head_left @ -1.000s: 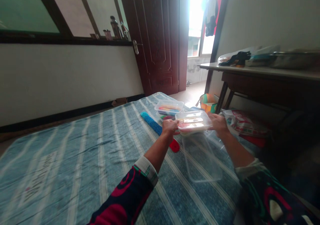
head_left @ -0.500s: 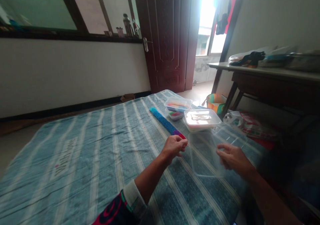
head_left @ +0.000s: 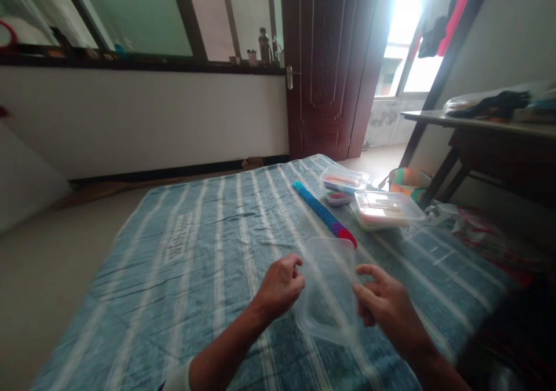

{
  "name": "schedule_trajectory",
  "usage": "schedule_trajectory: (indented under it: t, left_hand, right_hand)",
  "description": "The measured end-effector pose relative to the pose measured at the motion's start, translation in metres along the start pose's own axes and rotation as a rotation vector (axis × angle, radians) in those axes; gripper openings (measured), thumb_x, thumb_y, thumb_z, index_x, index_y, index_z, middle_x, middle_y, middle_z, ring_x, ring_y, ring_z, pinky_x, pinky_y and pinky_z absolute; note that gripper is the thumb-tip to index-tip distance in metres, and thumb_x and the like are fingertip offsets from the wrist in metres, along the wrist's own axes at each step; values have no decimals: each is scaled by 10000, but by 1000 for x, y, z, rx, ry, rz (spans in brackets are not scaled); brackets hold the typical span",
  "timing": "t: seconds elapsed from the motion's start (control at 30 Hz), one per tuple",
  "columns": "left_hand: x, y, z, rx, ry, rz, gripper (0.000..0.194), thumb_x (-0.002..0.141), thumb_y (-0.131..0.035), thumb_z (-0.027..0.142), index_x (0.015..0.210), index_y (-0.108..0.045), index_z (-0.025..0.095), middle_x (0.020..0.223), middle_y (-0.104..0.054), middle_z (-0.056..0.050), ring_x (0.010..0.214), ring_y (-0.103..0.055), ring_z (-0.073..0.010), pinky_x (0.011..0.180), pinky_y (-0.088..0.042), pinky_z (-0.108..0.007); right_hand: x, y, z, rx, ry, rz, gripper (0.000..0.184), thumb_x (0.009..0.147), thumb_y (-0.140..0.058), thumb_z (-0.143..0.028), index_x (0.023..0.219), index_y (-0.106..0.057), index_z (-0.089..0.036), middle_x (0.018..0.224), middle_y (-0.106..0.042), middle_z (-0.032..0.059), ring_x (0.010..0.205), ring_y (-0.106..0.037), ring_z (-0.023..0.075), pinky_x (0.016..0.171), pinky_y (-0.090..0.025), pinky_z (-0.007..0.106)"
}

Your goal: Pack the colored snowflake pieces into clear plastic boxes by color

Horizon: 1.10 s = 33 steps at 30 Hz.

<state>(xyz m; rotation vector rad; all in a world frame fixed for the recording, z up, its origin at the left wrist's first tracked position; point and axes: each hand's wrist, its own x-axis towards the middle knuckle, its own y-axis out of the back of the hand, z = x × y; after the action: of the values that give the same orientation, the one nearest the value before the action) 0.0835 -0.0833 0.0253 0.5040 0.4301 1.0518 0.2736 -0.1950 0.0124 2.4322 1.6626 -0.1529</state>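
Observation:
A clear plastic box [head_left: 329, 291] sits tilted between my two hands, low over the striped bedspread. My left hand [head_left: 280, 287] is closed, its curled fingers at the box's left rim. At the opposite side, my right hand [head_left: 384, 301] grips the rim between thumb and fingers, slightly blurred. Just beyond the box lies a long knitted strip [head_left: 319, 209], blue along most of its length, then purple, with a red end. Lidded clear boxes with coloured contents stand past it: a larger one [head_left: 388, 208], one [head_left: 344, 178] behind it, and a small one [head_left: 339, 198] beneath that.
A blue-grey bedspread [head_left: 230, 252] with pale stripes covers the bed. A transparent lid-like sheet [head_left: 445, 255] lies near its right edge. To the right stands a table [head_left: 482, 121] with bags on top. A dark red door [head_left: 325, 61] is at the back.
The box has come left and nearer to me in my right hand. My left hand has moved from beside the strip's red end to the box's left rim. The view has turned left.

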Motion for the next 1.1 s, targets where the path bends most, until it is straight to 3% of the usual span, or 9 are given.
schedule_trajectory:
  t: [0.13, 0.27, 0.4, 0.5, 0.67, 0.83, 0.93, 1.1]
  left_hand:
    - [-14, 37, -15, 195, 23, 132, 293, 724, -540, 95, 956, -708, 159, 551, -582, 45, 543, -572, -148, 617, -421, -241]
    - [-21, 69, -31, 403, 86, 230, 343, 773, -529, 102, 1027, -745, 184, 616, -648, 19, 616, -628, -160, 673, -428, -236]
    - [-17, 95, -47, 484, 169, 304, 338, 769, -521, 109, 993, -761, 190, 703, -705, -20, 731, -676, -200, 707, -426, -247]
    - [-12, 106, -57, 526, 225, 370, 408, 768, -517, 137, 1117, -727, 163, 748, -725, -38, 761, -685, -222, 702, -430, -255]
    - [-17, 102, -65, 492, 318, 425, 569, 790, -496, 201, 1340, -586, 85, 563, -638, 10, 617, -654, -209, 616, -441, -259]
    - [-36, 90, -67, 37, 379, 440, 777, 776, -524, 270, 1509, -347, 83, 481, -594, 69, 450, -609, -173, 492, -481, -238]
    - [-46, 78, -69, -182, 385, 475, 857, 749, -585, 318, 1525, -305, 85, 494, -625, 56, 423, -603, -176, 437, -489, -244]
    - [-60, 46, -72, -415, 411, 470, 921, 728, -642, 340, 1536, -276, 92, 588, -703, -7, 464, -651, -204, 444, -524, -279]
  right_hand:
    - [3, -41, -4, 52, 11, -127, 556, 688, -674, -563, 1066, -550, -174, 509, -604, -39, 413, -525, 140, 431, -427, 256]
    - [5, -65, 7, 32, 14, -264, 520, 694, -678, -577, 1019, -603, -177, 519, -604, -30, 431, -533, 141, 443, -431, 260]
    - [14, -63, 18, -96, 126, -252, 347, 744, -657, -514, 880, -674, -195, 540, -592, -25, 473, -548, 142, 492, -449, 268]
    - [26, -49, 19, -249, 229, -178, 268, 800, -603, -454, 846, -701, -209, 567, -602, -16, 508, -562, 149, 527, -445, 269]
    - [51, -15, 16, -568, 435, 68, 237, 834, -531, -397, 810, -704, -237, 590, -625, -1, 547, -592, 173, 602, -452, 287]
    - [82, 15, 19, -837, 548, 220, 266, 876, -456, -323, 893, -706, -233, 885, -723, 70, 791, -666, 223, 742, -477, 315]
    - [98, 23, 17, -1026, 517, 212, 291, 897, -451, -257, 1040, -702, -219, 1041, -711, 92, 911, -658, 234, 771, -462, 311]
    - [118, 25, 8, -1170, 421, 51, 405, 880, -453, -142, 1236, -637, -198, 1177, -671, 102, 1015, -642, 230, 797, -451, 289]
